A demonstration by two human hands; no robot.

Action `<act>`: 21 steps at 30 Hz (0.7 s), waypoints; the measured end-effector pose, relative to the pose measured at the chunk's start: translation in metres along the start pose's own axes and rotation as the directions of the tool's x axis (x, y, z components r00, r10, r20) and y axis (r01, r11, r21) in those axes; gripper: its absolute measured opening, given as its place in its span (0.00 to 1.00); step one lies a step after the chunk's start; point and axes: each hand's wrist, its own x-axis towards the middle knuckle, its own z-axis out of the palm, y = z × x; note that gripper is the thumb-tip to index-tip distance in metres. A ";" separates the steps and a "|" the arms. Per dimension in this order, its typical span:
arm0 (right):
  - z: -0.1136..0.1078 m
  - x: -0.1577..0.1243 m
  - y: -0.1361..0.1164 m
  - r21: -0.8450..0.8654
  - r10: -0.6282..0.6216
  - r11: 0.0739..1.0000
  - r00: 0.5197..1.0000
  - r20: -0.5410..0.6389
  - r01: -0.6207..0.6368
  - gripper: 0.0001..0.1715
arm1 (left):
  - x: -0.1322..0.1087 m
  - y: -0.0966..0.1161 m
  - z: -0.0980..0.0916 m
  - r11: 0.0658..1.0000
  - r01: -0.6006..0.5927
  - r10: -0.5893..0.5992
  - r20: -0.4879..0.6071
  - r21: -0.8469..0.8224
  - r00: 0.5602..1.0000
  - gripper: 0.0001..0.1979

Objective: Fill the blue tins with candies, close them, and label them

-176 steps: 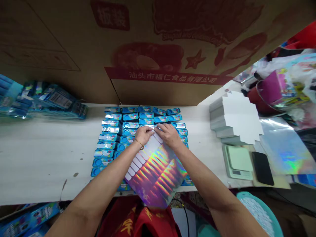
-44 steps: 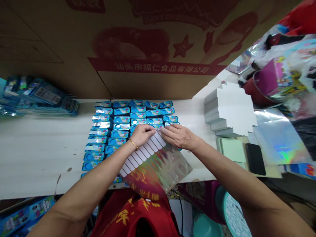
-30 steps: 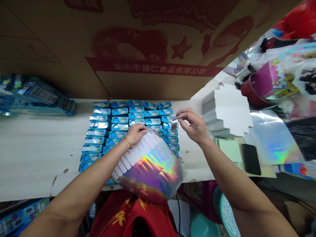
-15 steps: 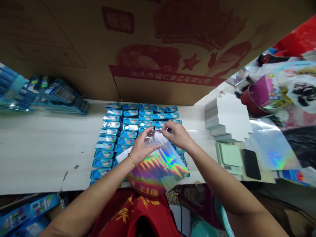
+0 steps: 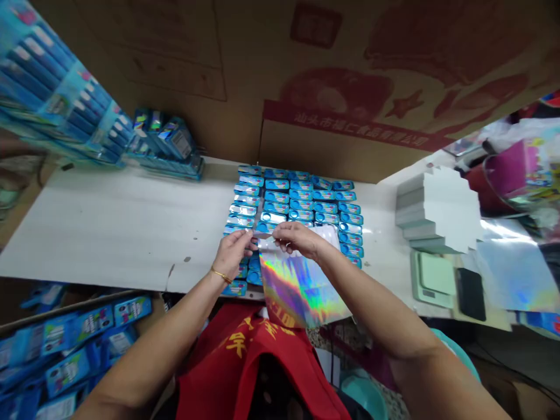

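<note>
An iridescent, shiny plastic bag hangs tilted below my right hand, whose fingers are closed at its upper left edge. My left hand, with a gold bangle on the wrist, pinches one end of a thin narrow strip that spans the gap between both hands. Whether the strip is still joined to the bag I cannot tell. Beneath and behind the hands stand rows of small blue packs on the white table, partly hidden by the bag and my forearms.
A large cardboard box walls off the back. To the right are stacked white cards, a pale green scale, a black phone and iridescent sheets. Blue packs fill a display at left and a box below.
The view has turned left, bringing more of the left side in. My hands have drawn apart, with a strip now between them, and the bag hangs under the right hand.
</note>
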 end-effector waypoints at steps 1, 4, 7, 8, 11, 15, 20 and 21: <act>0.010 0.007 0.002 0.001 0.003 1.000 1.000 0.010 -0.003 0.09 | 0.001 -0.002 -0.011 1.000 -0.017 0.017 -0.024 0.014 1.000 0.15; 0.038 0.027 0.008 -0.028 0.034 0.999 0.999 0.002 -0.034 0.10 | 0.009 -0.011 -0.044 0.992 -0.079 0.090 -0.115 0.101 0.989 0.15; 0.062 0.045 0.011 -0.078 0.045 0.996 0.998 -0.047 -0.048 0.09 | 0.021 -0.022 -0.074 0.962 -0.141 0.185 -0.176 0.233 0.967 0.15; 0.067 0.051 0.011 -0.109 0.036 0.993 0.997 -0.068 -0.043 0.09 | 0.025 -0.025 -0.081 0.945 -0.164 0.222 -0.188 0.284 0.957 0.16; 0.076 0.071 0.012 -0.237 0.009 0.971 0.991 -0.136 -0.042 0.09 | 0.037 -0.033 -0.096 0.877 -0.218 0.336 -0.224 0.427 0.915 0.16; 0.075 0.095 0.013 -0.407 -0.016 0.911 0.979 -0.203 -0.069 0.10 | 0.056 -0.037 -0.101 0.838 -0.215 0.381 -0.254 0.502 0.889 0.15; 0.072 0.106 0.011 -0.533 -0.014 0.838 0.973 -0.229 -0.113 0.10 | 0.066 -0.042 -0.103 0.921 -0.124 0.255 -0.330 0.370 0.909 0.16; 0.073 0.105 0.012 -0.545 -0.011 0.831 0.976 -0.218 -0.112 0.11 | 0.064 -0.044 -0.105 0.932 -0.118 0.237 -0.329 0.343 0.914 0.16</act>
